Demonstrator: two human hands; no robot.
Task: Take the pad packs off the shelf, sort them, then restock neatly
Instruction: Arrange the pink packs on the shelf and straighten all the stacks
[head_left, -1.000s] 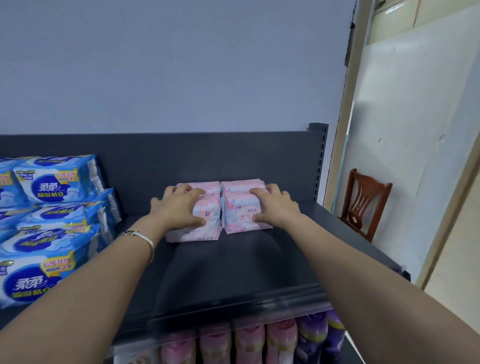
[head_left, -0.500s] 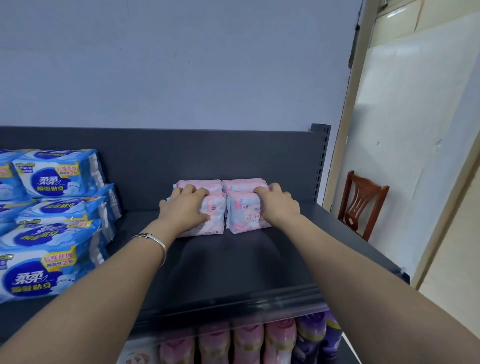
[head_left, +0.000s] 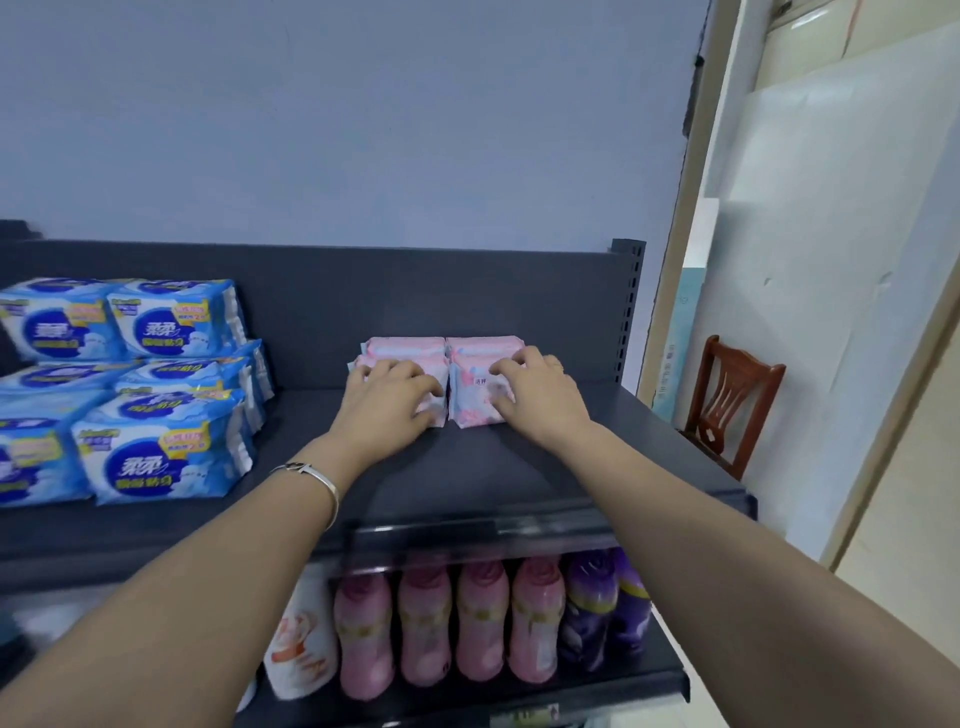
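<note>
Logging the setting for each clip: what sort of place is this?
Probably a small shop or a mock retail setup: a dark metal display shelf holds stacked blue pad packs and pink pad packs, with a row of pink and purple bottles on the tier below.

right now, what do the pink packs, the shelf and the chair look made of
Pink packs: thin plastic film, softly glossy, going by the wrinkled, printed wrap. Shelf: probably painted sheet metal, matte dark grey, with a slotted upright. Chair: reddish-brown wood, seemingly varnished, given its slight sheen.
</note>
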